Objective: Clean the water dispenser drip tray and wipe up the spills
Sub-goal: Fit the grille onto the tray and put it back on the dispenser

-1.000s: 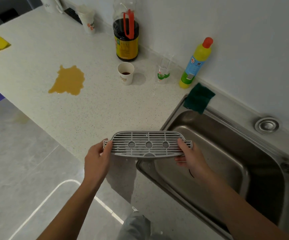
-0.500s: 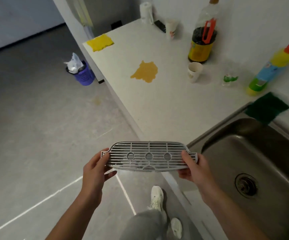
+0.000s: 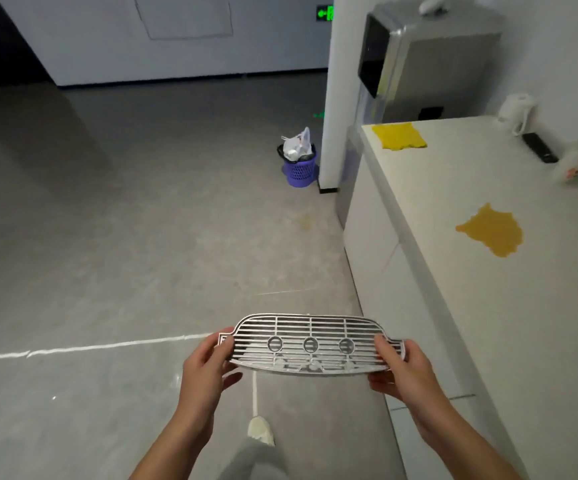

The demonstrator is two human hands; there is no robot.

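I hold the grey slotted drip tray [image 3: 310, 332] level over the floor, just left of the counter's edge. My left hand [image 3: 208, 368] grips its left end and my right hand [image 3: 402, 370] grips its right end. The tray has three round holes along its near side. A yellow-brown spill [image 3: 492, 230] lies on the white counter [image 3: 454, 188] to the right. A yellow cloth [image 3: 400, 136] lies at the counter's far end, below the silver water dispenser [image 3: 426, 64].
A purple waste basket [image 3: 299, 168] with a plastic bag stands on the floor beside a white pillar [image 3: 343, 98]. A white kettle [image 3: 518, 112], a dark remote [image 3: 540, 147] and a blurred cup [image 3: 573, 166] sit at the counter's back. My shoe [image 3: 260, 429] shows below the tray.
The view has swung left, away from the sink, toward the open floor and the dispenser. The tray stays in both hands and has moved off the counter's edge to over the floor.
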